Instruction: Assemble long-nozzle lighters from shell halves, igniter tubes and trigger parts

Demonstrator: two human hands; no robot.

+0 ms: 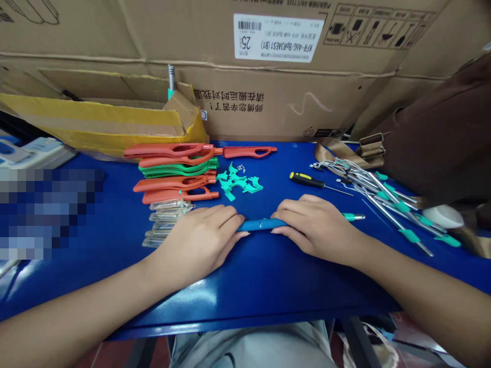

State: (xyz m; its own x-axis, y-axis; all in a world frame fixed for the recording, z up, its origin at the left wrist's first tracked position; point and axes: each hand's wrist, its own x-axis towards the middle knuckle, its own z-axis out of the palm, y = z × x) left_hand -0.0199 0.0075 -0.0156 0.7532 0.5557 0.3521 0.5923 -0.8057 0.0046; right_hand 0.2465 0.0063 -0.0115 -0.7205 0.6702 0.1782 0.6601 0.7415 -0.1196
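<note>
A blue utility lighter (pixel 261 225) lies sideways between my hands, just above the blue table. My left hand (pixel 207 232) wraps its left part, and my right hand (pixel 310 225) grips its right part, so only the middle of the handle shows. Beyond my right hand sticks out a metal tube with a teal collar (pixel 349 217), apparently the lighter's nozzle. Close to my left hand lie several clear fuel tanks (pixel 157 237), partly hidden by it. Teal plastic triggers (pixel 240 183) are heaped behind the lighter, beside tiny metal pieces (pixel 241 167).
Red, orange and green lighter handle shells (pixel 176 168) are stacked at back left. A black-and-yellow screwdriver (pixel 307 180) lies right of centre. Wired metal nozzles (pixel 395 202) and a brown strap (pixel 337 152) are at right. A cardboard box (pixel 291 97) walls the back; a yellow-taped carton (pixel 134 122) stands left.
</note>
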